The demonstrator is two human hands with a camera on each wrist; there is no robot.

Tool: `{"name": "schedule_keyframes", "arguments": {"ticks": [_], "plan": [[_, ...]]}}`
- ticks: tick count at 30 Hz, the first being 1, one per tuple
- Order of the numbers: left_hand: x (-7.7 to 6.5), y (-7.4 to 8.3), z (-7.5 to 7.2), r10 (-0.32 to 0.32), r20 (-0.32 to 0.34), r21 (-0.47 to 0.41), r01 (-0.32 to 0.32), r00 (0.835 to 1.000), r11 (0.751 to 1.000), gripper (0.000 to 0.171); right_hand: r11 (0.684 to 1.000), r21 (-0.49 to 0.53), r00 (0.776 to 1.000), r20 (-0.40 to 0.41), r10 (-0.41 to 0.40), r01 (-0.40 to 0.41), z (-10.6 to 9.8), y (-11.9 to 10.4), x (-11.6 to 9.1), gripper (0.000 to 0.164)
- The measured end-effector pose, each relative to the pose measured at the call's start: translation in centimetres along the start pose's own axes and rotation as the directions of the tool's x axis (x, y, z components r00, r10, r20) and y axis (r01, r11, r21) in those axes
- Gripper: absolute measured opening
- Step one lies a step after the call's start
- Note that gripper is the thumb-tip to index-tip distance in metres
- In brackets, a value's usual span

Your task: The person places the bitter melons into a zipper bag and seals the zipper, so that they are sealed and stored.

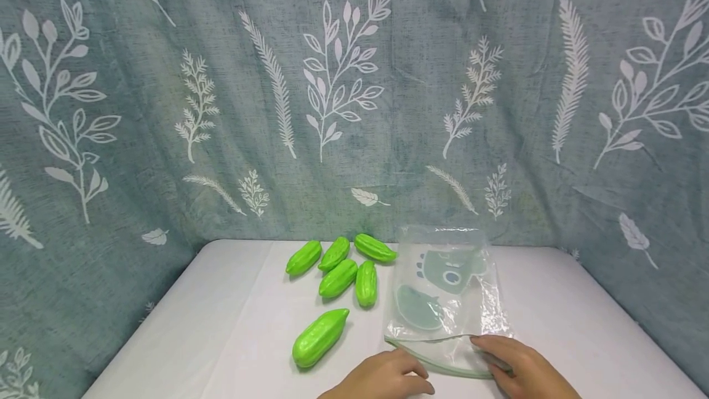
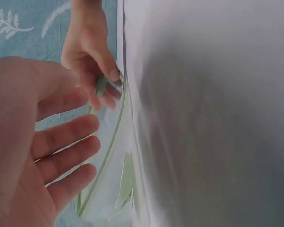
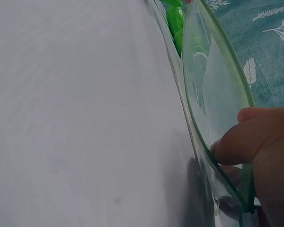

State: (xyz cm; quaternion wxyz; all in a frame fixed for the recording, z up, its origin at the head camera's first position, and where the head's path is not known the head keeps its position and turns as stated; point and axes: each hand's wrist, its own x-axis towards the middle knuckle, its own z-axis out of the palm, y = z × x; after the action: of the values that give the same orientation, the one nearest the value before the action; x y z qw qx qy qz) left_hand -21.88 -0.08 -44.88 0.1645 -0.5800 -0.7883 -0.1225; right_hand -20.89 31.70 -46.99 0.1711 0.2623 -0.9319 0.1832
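Grey-green curtain (image 1: 410, 140) printed with white leaves backs a white table (image 1: 221, 325), where a clear zip bag (image 1: 412, 276) lies flat to the right of centre, its green-edged mouth toward me and parted. With my right hand (image 1: 520, 362) I grip that mouth near its right-hand end between thumb and fingers, though the exact seat of the fingertips is partly hidden; my left hand (image 1: 388, 375) holds nothing, its fingers loosely apart just beside the mouth. Six green ridged vegetables (image 1: 319, 338) lie left of the bag, one nearer me than the others.
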Motion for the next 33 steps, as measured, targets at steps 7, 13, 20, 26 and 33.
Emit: {"name": "schedule_keyframes", "arguments": {"ticks": [7, 13, 20, 26, 33], "plan": [[1.8, 1.0, 1.4, 0.129, -0.062, 0.078, -0.124, 0.990, 0.989, 0.023, 0.999, 0.035, 0.999, -0.039, -0.007, 0.008, 0.4, 0.1, -0.8, 0.053], [2.9, 1.1, 1.9, 0.043, 0.060, 0.144, -0.051, 0.997, 0.988, 0.032, 0.997, 0.060, 0.990, -0.135, -0.042, 0.051, 1.0, -0.2, -0.8, 0.059], [2.6, 1.4, 2.3, -0.132, 0.171, 0.192, 0.098, 0.976, 0.977, 0.051, 0.995, -0.024, 0.952, -0.292, -0.096, 0.093, 0.8, -0.5, -0.5, 0.068], [2.2, 1.1, 2.0, -0.183, 0.264, 0.117, 0.157, 0.947, 0.981, 0.046, 0.992, -0.070, 0.942, -0.311, -0.126, 0.109, 0.7, -0.5, -0.5, 0.066], [2.2, 0.7, 2.1, -0.201, 0.334, 0.020, 0.206, 0.921, 0.978, 0.041, 0.990, -0.118, 0.960, -0.259, -0.110, 0.081, 0.7, 0.0, -0.9, 0.059]]}}
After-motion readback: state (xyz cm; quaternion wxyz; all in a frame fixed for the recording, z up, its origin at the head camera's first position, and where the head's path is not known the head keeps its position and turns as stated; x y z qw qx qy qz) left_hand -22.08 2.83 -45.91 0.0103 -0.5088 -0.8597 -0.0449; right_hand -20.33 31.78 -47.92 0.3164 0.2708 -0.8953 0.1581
